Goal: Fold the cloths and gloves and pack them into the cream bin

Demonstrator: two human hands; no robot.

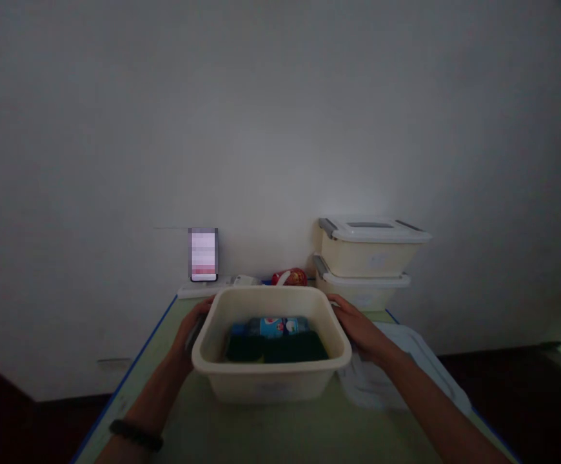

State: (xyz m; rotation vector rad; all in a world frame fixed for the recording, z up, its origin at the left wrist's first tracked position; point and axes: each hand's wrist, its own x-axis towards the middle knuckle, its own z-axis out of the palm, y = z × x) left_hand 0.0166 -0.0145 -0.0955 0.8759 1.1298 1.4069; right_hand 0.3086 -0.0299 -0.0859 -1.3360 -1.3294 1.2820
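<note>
A cream plastic bin (271, 380) stands on the table in front of me. Inside it lie a blue-labelled bottle (275, 326) and dark green items (280, 348) that I cannot name. My left hand (191, 332) grips the bin's left rim, fingers wrapped on the edge. My right hand (358, 328) rests against the bin's right rim, fingers curved along it.
Two lidded cream bins (370, 258) are stacked at the back right against the wall. A red packet (290, 278) and a small standing screen (204, 256) sit at the table's far edge. A loose lid (406, 367) lies to the right. The table (271, 432) has blue edges.
</note>
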